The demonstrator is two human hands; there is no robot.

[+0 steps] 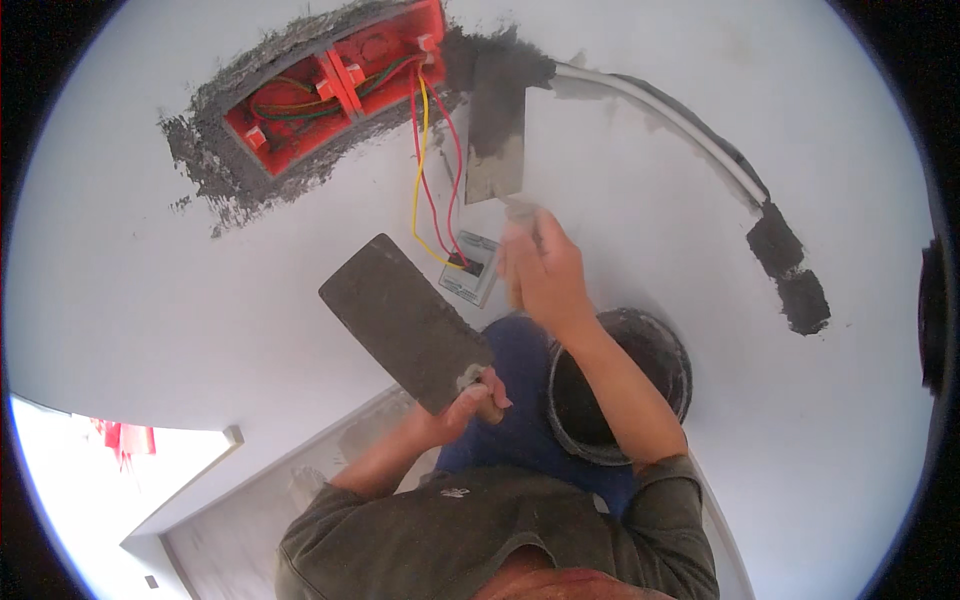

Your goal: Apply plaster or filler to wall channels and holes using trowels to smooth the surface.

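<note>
My left hand (465, 412) is closed around the handle of a rectangular plastering trowel (400, 320), whose broad grey face tilts toward the wall. My right hand (548, 268) grips a putty knife (497, 178). Its blade presses flat on the wall, with dark mortar (492, 65) on its upper part. That mortar patch joins the right edge of a red double wall box (345, 85), which is framed in grey mortar. Red and yellow wires (424, 150) come out of the box to a small white wall plate (470, 268) hanging left of my right hand.
From the mortar patch a white conduit (665, 115) curves right in a wall groove, ending at another dark patch (785, 265). A black bucket (683, 375) stands below my right forearm. At the lower left is a bright opening with something red (130, 440).
</note>
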